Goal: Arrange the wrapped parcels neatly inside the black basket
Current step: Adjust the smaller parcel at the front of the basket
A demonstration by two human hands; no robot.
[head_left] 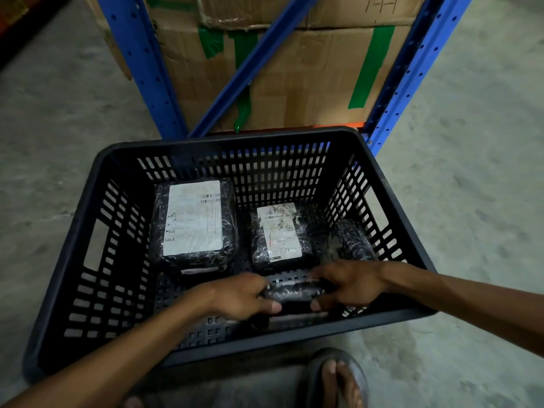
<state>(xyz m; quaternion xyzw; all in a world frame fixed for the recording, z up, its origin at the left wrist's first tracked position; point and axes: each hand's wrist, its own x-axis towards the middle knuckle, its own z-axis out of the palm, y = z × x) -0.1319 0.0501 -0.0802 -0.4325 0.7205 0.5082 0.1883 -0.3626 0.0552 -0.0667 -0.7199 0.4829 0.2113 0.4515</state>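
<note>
The black basket stands on the floor below me. Inside, a large wrapped parcel with a white label lies flat at the back left. A smaller labelled parcel lies beside it in the middle. A third dark parcel leans against the right wall. Near the front of the basket, my left hand and my right hand both grip a small black parcel by its two ends, low over the basket floor.
A blue metal rack with taped cardboard boxes stands right behind the basket. Grey concrete floor lies on both sides. My sandalled foot is just in front of the basket's near rim.
</note>
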